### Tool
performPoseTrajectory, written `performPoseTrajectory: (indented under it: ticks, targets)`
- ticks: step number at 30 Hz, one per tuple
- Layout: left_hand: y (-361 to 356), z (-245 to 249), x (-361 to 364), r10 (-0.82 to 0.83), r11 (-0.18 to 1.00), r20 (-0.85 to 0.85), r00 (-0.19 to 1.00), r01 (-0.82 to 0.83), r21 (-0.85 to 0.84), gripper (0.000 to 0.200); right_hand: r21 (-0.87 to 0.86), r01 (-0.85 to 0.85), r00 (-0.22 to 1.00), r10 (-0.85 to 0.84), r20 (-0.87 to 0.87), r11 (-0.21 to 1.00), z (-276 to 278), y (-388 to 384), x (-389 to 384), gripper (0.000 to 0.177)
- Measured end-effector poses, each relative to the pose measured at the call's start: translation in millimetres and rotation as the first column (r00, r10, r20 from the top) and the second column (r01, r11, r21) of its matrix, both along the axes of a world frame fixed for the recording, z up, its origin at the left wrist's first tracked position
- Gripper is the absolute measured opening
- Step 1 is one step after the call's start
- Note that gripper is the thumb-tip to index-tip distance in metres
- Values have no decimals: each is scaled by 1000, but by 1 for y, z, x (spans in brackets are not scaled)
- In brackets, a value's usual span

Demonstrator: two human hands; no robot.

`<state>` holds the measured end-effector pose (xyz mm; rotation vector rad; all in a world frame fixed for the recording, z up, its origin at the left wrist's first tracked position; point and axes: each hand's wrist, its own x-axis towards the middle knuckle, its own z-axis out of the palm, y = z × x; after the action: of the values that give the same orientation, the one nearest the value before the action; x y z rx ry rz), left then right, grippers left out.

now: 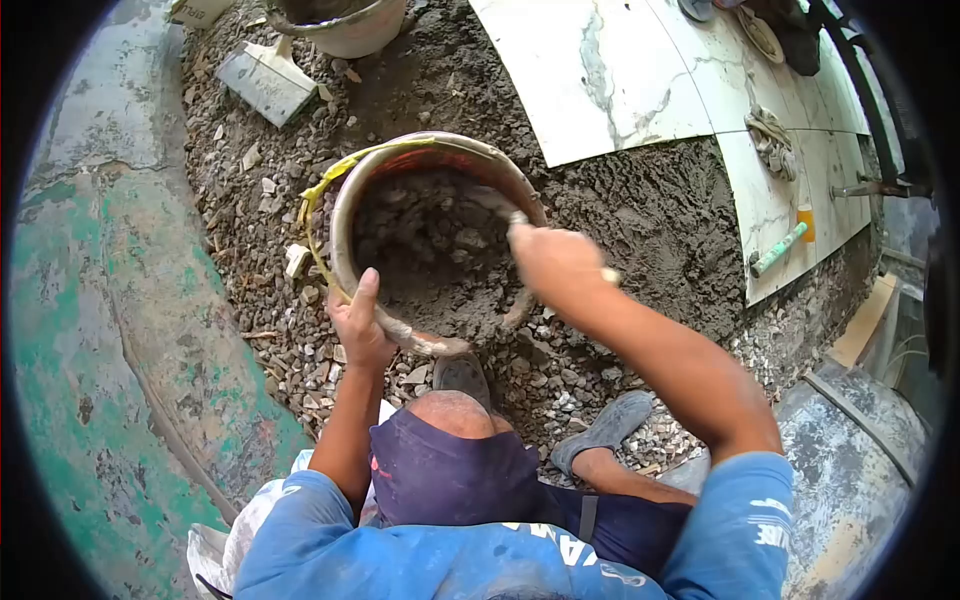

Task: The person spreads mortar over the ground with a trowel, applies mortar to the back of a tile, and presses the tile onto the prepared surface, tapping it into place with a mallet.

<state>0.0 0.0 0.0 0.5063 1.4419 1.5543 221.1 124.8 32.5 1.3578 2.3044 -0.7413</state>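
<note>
A round bucket (343, 225) with a worn, broken rim and a yellow strip along its left side is tipped toward me. Grey wet mortar (430, 240) lies inside it. My left hand (361, 325) grips the lower left rim, thumb on top. At the bucket's right side, my right hand (562, 262) is closed round a tool handle (610, 276), of which only a short end shows. The tool's working end reaches into the bucket and is blurred. Spread mortar (650, 225) covers the ground right of the bucket, up to the white tiles (600, 80).
A wide scraper (268, 82) and a second bucket (360, 32) stand at the upper left. On the tiles lie a green-and-white tube (779, 250) and gloves (771, 143). Gravel (285, 340) surrounds my feet; a painted concrete strip (150, 300) runs along the left.
</note>
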Motion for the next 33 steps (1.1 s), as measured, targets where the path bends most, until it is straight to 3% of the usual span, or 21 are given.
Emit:
performPoseTrajectory:
  ticks: [2, 3, 6, 9, 11, 13, 15, 16, 17, 20, 23, 25, 31, 33]
  targets:
    - [11, -4, 11, 37, 999, 92, 995, -36, -10, 43, 3, 25, 997, -25, -76, 1000, -21, -5, -9, 28]
    - [-1, 13, -19, 38, 998, 56, 998, -35, -45, 43, -58, -3, 993, -4, -122, 998, -12, -25, -38, 24]
    - [-6, -15, -21, 104, 995, 47, 993, -104, -9, 37, -250, 16, 981, -63, -184, 968, -11, -56, -35, 20]
    - [1, 4, -5, 147, 988, 57, 987, -150, 44, 42, -348, -56, 962, -43, -271, 936, -6, -60, -43, 20]
    - [-11, -13, -19, 108, 992, 29, 994, -106, -70, 44, -506, -2, 974, -114, -198, 862, 4, -60, -46, 24]
    - [-15, -15, -20, 131, 987, -22, 991, -133, -94, 46, -510, -22, 950, -140, -278, 860, -3, -75, -47, 23]
    - [-8, -7, -9, 155, 988, -132, 979, -151, 40, 51, -486, 32, 931, -203, -303, 873, 1, -88, -45, 25]
    - [-11, -13, -13, 161, 987, -175, 971, -162, 11, 55, -519, 30, 921, -225, -318, 854, 0, -89, -41, 25]
    - [-16, -25, -22, 145, 989, -129, 981, -144, 16, 57, -547, 24, 908, -247, -338, 837, -2, -89, -37, 26]
    - [-17, -22, -33, -4, 1000, 221, 975, -2, 24, 61, -531, -41, 854, -246, -458, 846, -4, -92, -21, 27]
    - [-19, -18, -33, -15, 999, 295, 956, 2, 46, 70, -513, -34, 783, -296, -547, 858, -9, -99, 2, 28]
    - [-18, -23, -38, 16, 1000, 248, 969, -22, 19, 71, -579, 50, 768, -402, -499, 813, 3, -98, 29, 30]
    - [-16, -21, -37, 102, 994, 136, 985, -98, -37, 70, -598, 153, 782, -466, -414, 787, 58, -137, 126, 30]
    - [-16, -23, -39, 77, 997, 100, 992, -75, -27, 70, -923, 248, 664, -745, -58, 293, 65, -157, 151, 26]
